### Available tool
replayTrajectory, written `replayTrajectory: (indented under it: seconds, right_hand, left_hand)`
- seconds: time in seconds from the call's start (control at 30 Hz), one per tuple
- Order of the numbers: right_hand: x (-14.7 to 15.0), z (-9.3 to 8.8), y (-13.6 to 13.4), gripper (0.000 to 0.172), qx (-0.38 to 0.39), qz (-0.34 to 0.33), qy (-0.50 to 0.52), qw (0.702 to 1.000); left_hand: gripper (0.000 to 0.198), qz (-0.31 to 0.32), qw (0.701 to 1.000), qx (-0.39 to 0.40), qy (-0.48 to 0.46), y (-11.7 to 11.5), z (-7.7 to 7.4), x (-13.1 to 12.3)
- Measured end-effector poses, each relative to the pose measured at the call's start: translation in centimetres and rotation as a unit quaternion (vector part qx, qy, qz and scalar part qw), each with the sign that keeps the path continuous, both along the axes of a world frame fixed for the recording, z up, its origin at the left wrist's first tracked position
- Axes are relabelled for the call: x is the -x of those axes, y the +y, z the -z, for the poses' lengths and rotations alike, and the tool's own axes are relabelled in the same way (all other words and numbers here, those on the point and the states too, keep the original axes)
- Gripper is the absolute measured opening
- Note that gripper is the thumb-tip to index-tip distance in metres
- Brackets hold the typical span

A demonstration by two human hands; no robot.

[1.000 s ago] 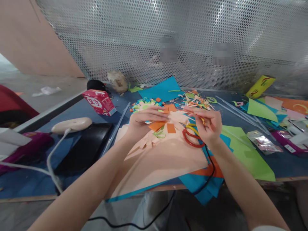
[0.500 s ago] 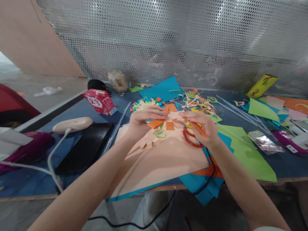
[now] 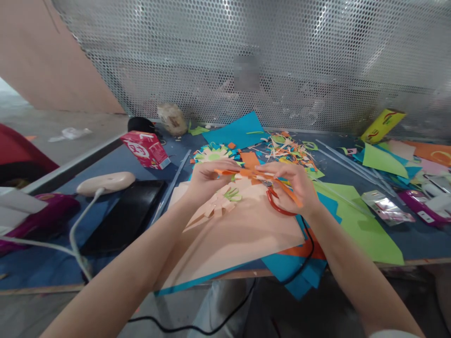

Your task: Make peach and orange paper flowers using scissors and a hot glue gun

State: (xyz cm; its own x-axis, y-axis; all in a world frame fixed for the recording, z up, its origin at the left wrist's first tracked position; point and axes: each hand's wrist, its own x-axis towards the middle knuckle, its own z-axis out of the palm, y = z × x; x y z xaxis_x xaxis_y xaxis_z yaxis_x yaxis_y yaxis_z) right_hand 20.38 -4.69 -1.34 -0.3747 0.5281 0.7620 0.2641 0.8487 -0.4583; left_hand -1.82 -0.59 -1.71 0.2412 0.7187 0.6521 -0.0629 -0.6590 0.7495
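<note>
My left hand (image 3: 206, 178) pinches the left end of an orange fringed paper strip (image 3: 246, 172) held above the table. Over at the strip's other end, my right hand (image 3: 294, 185) is closed on it and also holds red-handled scissors (image 3: 275, 203), whose loops hang below the palm. Under both hands lies a large peach paper sheet (image 3: 232, 232) with cut peach fringes (image 3: 214, 206) and a small green curl (image 3: 232, 194). A paper flower (image 3: 213, 153) in peach, green and blue lies just beyond my left hand.
Blue sheet (image 3: 239, 129) and a heap of paper scraps (image 3: 291, 148) lie behind. Green sheet (image 3: 359, 220) and packets (image 3: 385, 206) at right. Red carton (image 3: 145, 149), black tablet (image 3: 123, 216), cream device (image 3: 105, 182) at left. Black cable (image 3: 306, 258) drops off the front edge. Perforated metal wall (image 3: 246, 56) behind.
The orange piece has been lifted off the peach sheet and now stretches between both hands. My right hand moved left and lower, bringing the scissors toward the strip.
</note>
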Motion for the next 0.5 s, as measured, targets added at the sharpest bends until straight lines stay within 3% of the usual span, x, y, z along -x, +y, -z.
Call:
replayTrajectory:
  seconds: [0.13,0.27,0.5]
  right_hand:
    - [0.7,-0.6,-0.6,0.021,0.006,0.0,0.042,0.999]
    - [1.0,-0.6,-0.5,0.018,0.026,0.071,0.066,0.995]
    - [1.6,-0.1,0.1,0.019,0.175,0.069,0.14,0.972]
  left_hand:
    - [0.018,-0.022,0.998,0.061,0.008,-0.3,0.2,-0.4]
    - [0.021,-0.001,0.995,0.096,0.013,-0.6,0.1,-0.7]
    - [0.025,-0.007,0.989,0.145,0.022,-0.7,0.1,-1.0]
